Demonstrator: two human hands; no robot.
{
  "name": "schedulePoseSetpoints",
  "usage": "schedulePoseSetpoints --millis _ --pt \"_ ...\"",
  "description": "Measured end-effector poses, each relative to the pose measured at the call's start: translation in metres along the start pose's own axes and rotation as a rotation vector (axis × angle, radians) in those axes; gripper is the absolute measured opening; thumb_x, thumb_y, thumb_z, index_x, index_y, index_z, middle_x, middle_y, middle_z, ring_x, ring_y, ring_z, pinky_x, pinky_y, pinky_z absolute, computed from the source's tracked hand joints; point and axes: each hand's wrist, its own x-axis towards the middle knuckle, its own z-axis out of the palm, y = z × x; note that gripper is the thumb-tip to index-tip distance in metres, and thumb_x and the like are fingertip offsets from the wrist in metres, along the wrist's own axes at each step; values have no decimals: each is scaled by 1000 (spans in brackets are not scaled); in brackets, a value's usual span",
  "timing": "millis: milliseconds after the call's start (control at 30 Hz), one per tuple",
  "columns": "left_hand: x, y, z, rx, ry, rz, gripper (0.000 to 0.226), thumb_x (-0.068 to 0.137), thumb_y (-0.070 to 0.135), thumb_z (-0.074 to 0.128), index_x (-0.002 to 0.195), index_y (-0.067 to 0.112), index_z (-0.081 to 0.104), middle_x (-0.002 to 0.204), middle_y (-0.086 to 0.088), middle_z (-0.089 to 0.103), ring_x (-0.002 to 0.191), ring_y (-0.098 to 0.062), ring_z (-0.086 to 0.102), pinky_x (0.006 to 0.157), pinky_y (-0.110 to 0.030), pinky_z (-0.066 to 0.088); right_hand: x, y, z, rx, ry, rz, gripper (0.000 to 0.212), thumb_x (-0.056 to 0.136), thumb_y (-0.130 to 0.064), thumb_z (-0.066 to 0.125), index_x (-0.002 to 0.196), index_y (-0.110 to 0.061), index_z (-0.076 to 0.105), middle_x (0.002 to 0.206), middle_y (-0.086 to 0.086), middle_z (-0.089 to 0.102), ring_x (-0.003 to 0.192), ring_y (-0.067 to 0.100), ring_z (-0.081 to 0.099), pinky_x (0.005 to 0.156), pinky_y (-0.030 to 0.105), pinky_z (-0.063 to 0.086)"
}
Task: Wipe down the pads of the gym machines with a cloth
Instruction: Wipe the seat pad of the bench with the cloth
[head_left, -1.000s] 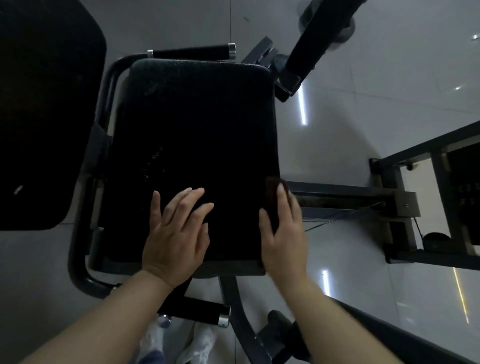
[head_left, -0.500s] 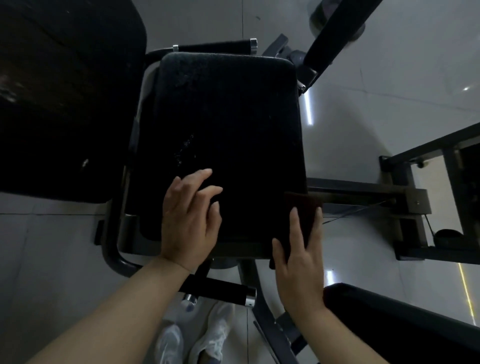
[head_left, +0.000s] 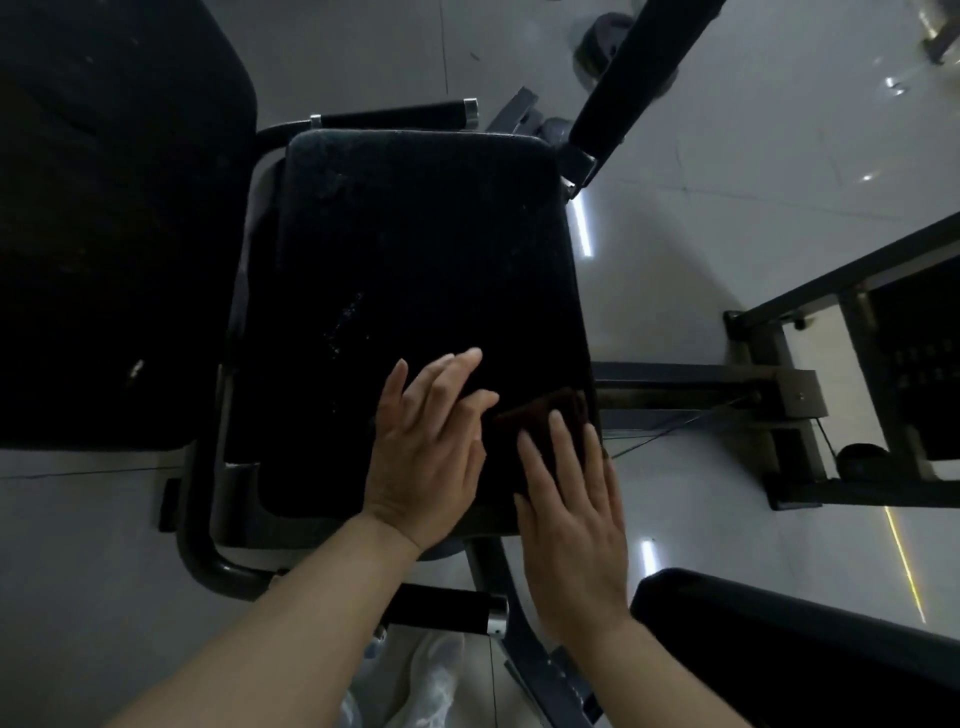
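From the head camera, we're looking straight down on a big black seat pad (head_left: 410, 312), and the cloth (head_left: 545, 415) is right there at its near right corner, dark and folded, lying flat on the pad. The right hand (head_left: 571, 525) has its fingers out straight on top of the cloth, pressing it down, not gripping it. The left hand (head_left: 426, 447) lies flat on the pad just beside it, fingers spread and relaxed, holding nothing.

How far along? Early on this pad, by the look of it. Pale specks and smudges (head_left: 343, 317) sit in the middle of the pad and up near the far left corner, well apart from the cloth, so most of the surface looks unwiped. Whether the corner under the hands is clean, I can't tell in this dim light.

And there's more waiting: a back pad (head_left: 104, 218) on the left, an arm pad (head_left: 639, 67) up top, another pad (head_left: 800, 654) at lower right, none near the cloth.
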Motion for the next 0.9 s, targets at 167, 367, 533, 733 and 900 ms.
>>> schedulePoseSetpoints --millis 167,367,533,733,900 --pt "-4 -3 5 40 17 37 25 93 15 38 113 20 51 139 -3 39 129 -23 40 112 -51 23 50 8 -12 137 -13 175 56 97 -46 21 150 -28 21 161 1 7 147 27 5 116 43 23" --pt "-4 -4 9 139 56 68 26 100 23 28 110 19 52 134 -4 46 124 -23 45 110 -44 29 184 13 -30 208 -91 208 56 101 -41 31 152 -35 9 160 1 -5 144 27 17 111 41 30" --pt "-2 -2 9 138 11 5 29 101 23 26 114 17 51 136 -7 45 125 -25 45 108 -45 32 154 18 -25 179 -24 98 53 101 -41 31 151 -33 16 161 3 -3 147 26 9 115 42 28" --pt "-2 -2 7 142 -63 -38 31 101 25 24 118 16 49 139 -8 42 127 -25 44 108 -45 32 63 27 -22 180 -103 -29 55 97 -44 29 148 -27 24 160 7 11 144 34 14 105 48 39" --pt "-2 0 9 141 -54 -45 25 94 21 38 116 15 49 137 -8 43 127 -25 44 108 -46 34 191 25 -29 153 -124 27 55 101 -43 29 152 -33 10 160 -1 -11 147 29 -1 117 44 21"
